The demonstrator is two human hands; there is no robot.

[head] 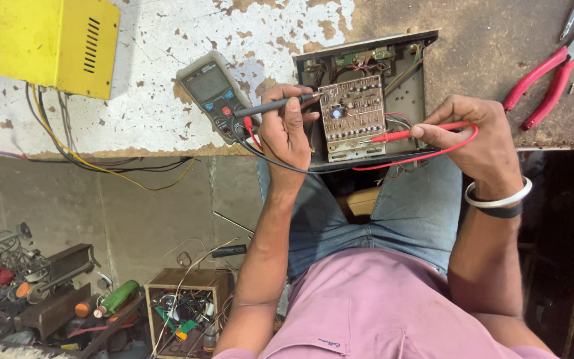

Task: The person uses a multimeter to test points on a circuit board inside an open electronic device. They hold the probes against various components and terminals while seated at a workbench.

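An open dark metal case [412, 73] lies on the worn bench, with a brown circuit board [352, 114] inside. My left hand [286, 129] holds a black test probe [275, 106] with its tip at the board's upper left corner. My right hand [471, 136] holds a red test probe [410, 134] whose tip touches the board's lower right part. Black and red leads run from both probes to a grey multimeter [214, 94] lying left of the case.
A yellow metal box [58, 44] with trailing wires stands at the bench's back left. Red-handled pliers [547, 81] lie at the right. On the floor to the left sit a wooden box of parts [187, 309] and scattered scrap.
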